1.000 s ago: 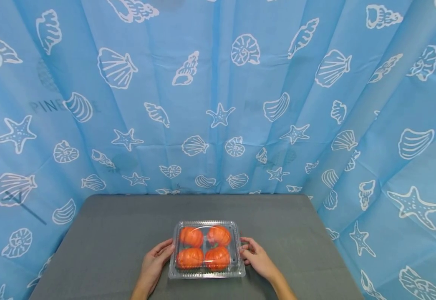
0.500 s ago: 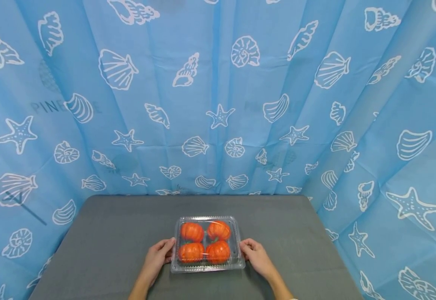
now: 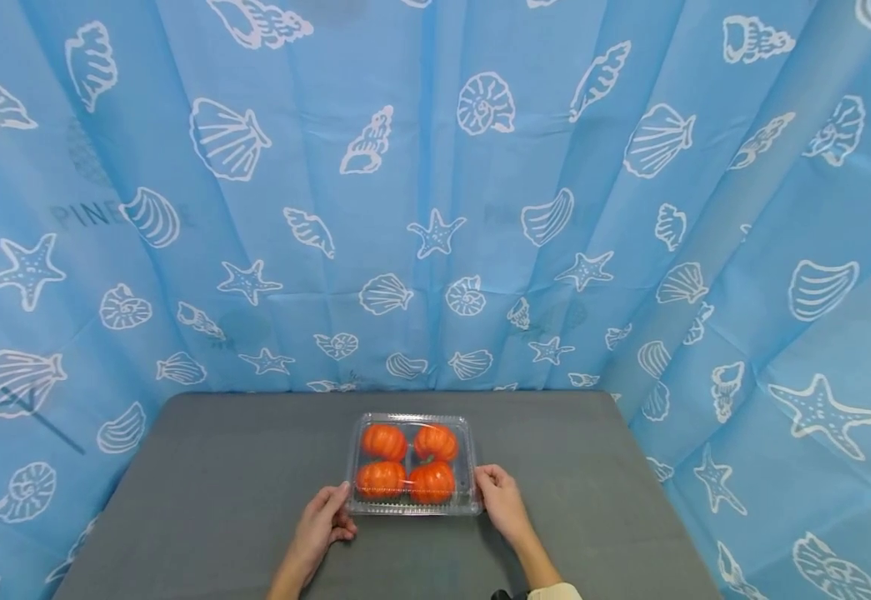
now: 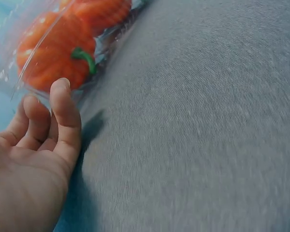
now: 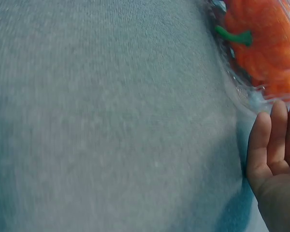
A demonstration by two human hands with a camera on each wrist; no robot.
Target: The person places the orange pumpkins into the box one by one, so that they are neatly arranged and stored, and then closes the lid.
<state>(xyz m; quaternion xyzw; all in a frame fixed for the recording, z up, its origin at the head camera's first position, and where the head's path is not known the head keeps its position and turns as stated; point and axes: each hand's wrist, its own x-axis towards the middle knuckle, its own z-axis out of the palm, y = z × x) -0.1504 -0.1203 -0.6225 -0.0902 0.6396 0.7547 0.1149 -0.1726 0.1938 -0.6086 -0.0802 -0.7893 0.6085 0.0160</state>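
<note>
A clear plastic clamshell box [image 3: 468, 442] lies on the grey table, with several small orange pumpkins [image 3: 432, 482] inside it. Green stems show through the plastic in both wrist views. At the box's near left corner, my left hand [image 3: 318, 527] touches the rim with a fingertip, its other fingers loosely bent below and apart from the box. On the right side my right hand [image 3: 505, 503] has its fingertips against the edge; in the right wrist view its fingers [image 5: 279, 133] are fairly straight. Neither wrist view plainly shows a thumb.
The grey cloth-covered table [image 3: 255, 450] extends around the box on all sides. Behind it and along both sides hangs a blue curtain [image 3: 435, 167] with white shell and starfish prints. A cream sleeve [image 3: 555, 592] shows at the right wrist.
The box with the pumpkins has slid away from me, toward the back of the table. Both hands now sit lower along it, nearer its front corners, and the left fingers have come away from its side.
</note>
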